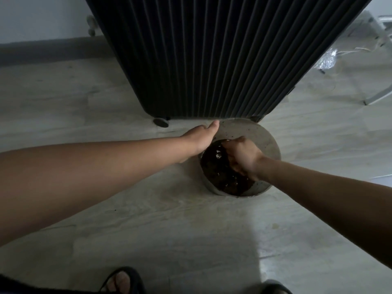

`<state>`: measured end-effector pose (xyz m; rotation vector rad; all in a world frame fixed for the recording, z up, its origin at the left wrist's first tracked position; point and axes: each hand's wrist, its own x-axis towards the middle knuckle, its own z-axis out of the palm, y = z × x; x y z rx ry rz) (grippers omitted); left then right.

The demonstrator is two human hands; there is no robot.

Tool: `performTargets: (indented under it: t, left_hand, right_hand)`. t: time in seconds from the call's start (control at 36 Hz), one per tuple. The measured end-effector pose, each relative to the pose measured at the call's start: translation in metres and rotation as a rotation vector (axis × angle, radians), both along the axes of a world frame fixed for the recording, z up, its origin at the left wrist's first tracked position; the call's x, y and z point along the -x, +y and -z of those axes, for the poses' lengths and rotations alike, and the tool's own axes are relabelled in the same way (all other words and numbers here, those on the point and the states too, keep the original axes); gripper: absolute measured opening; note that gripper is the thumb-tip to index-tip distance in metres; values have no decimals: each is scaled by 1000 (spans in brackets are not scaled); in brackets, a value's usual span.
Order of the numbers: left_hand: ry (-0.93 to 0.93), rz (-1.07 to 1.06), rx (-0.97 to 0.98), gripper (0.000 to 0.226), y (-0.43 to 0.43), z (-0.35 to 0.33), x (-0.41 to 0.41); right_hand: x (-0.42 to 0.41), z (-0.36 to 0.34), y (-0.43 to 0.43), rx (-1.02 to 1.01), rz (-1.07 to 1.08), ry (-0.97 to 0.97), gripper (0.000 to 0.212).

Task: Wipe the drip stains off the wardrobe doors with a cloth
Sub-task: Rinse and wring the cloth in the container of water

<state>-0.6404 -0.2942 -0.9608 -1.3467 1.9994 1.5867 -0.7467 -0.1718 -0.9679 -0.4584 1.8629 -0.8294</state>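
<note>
The dark ribbed wardrobe doors [212,60] rise straight ahead, standing on small feet. On the floor at their base sits a pale round bucket [265,141] holding dark water. My left hand [201,139] grips the bucket's left rim, thumb along the top edge, its fingers hidden inside. My right hand [244,158] is plunged into the water, fingers curled round a dark wet cloth [220,154] that blends with the water. No drip stains show on the doors in this dim light.
Pale wood-look floor [148,209] all round. A grey skirting [42,52] runs along the left wall. White metal legs and a crumpled plastic wrap [326,60] lie at the right. My sandalled foot [121,281] is at the bottom edge.
</note>
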Motion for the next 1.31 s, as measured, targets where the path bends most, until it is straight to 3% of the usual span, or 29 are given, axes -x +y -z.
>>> performTargets:
  t: [0.14, 0.22, 0.31, 0.44, 0.56, 0.64, 0.69, 0.78, 0.89, 1.0, 1.11, 1.22, 1.31]
  left_hand:
    - [-22, -75, 32, 84, -4, -14, 14]
    - [25, -211, 96, 69, -3, -43, 11]
    - [77, -328, 38, 56, 10, -104, -2]
    - [86, -589, -214, 52, 41, -227, -30]
    - [110, -690, -449, 17, 67, -360, -59]
    - [200, -666, -561, 22, 88, -454, -82]
    - [259, -574, -504, 20, 98, -512, -98]
    - [255, -525, -233, 27, 105, -608, -133]
    - [254, -564, 133, 21, 134, -725, -191]
    - [366, -844, 340, 16, 195, -819, -259]
    - [528, -1197, 404, 18, 287, -902, -329]
    - [626, -1417, 500, 12, 391, -957, -388]
    - [693, -1575, 596, 6, 470, -979, -426]
  right_hand:
    - [5, 9, -6, -160, 99, -28, 36]
    - [4, -16, -5, -193, 254, -99, 36]
    - [0, -77, -1, -227, 444, -242, 31]
    - [-8, -202, 23, -214, 557, -458, 24]
    - [-23, -318, 42, -177, 551, -606, 34]
    - [-39, -396, 46, -92, 357, -699, 67]
    - [-50, -461, 42, -36, 228, -811, 62]
    - [-75, -590, 34, 12, 34, -762, 43]
    - [-115, -722, 39, 112, -357, -815, 50]
    - [-169, -822, 48, 105, -682, -699, 39]
    - [-231, -899, 79, 137, -955, -689, 30]
    - [-297, -955, 124, 207, -1204, -689, 21]
    - [-354, -988, 172, 258, -1353, -687, 25]
